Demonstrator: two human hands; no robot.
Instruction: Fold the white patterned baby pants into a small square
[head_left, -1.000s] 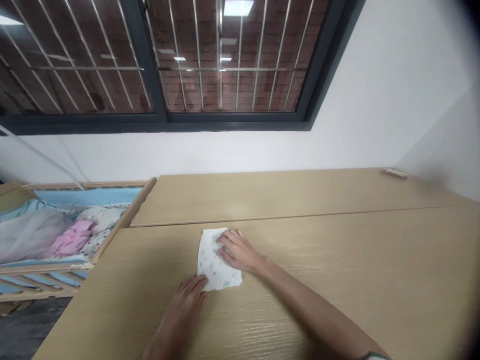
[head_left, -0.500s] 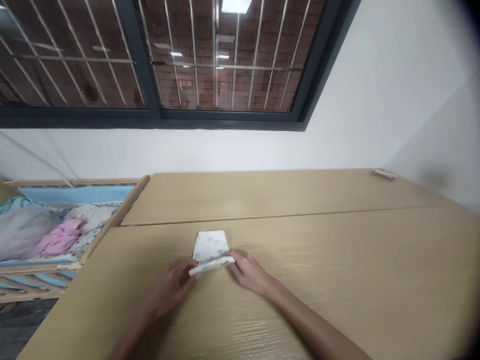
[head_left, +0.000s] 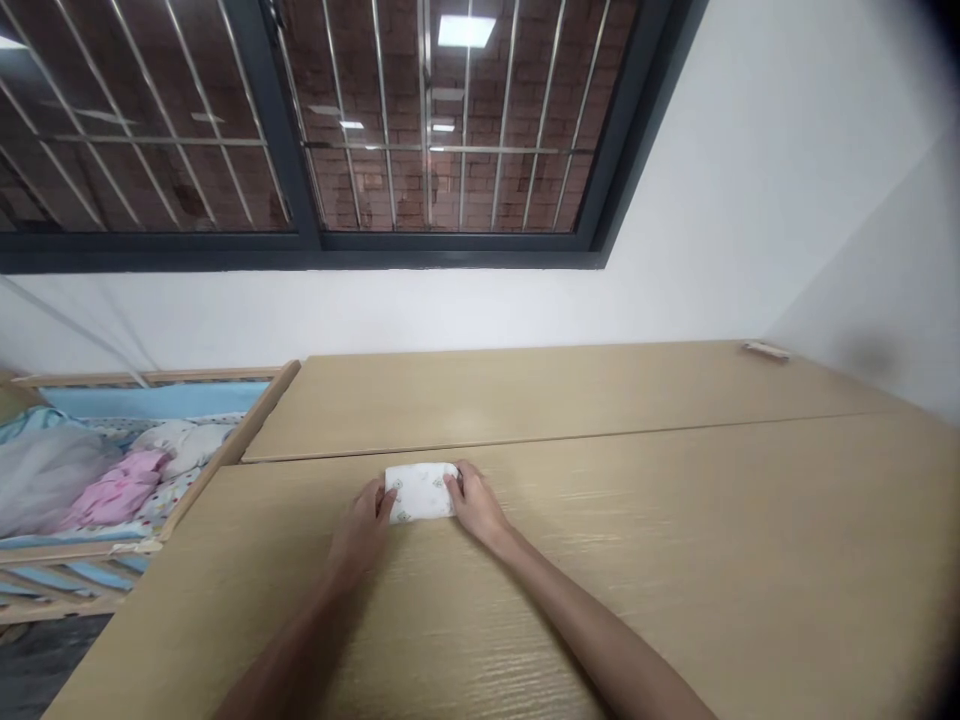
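Observation:
A white cloth [head_left: 420,492] with a small scattered print lies folded into a compact rectangle on the pale wooden tabletop [head_left: 637,540]. My left hand [head_left: 367,515] grips its left edge, thumb on top and fingers tucked behind. At the opposite edge my right hand [head_left: 474,502] pinches the upper right corner, the thumb resting on the printed face. Whatever lies under the cloth is hidden.
On the left stands a wooden crib [head_left: 259,410] with blue lining, holding a pink cloth [head_left: 124,485] and other bedding. A small whitish object [head_left: 766,350] sits at the tabletop's far right corner. Behind is a barred window [head_left: 450,245].
The cloth's near flap, held raised half a second ago, now lies folded over the far part. Both hands have moved away from me, toward the far side, with it.

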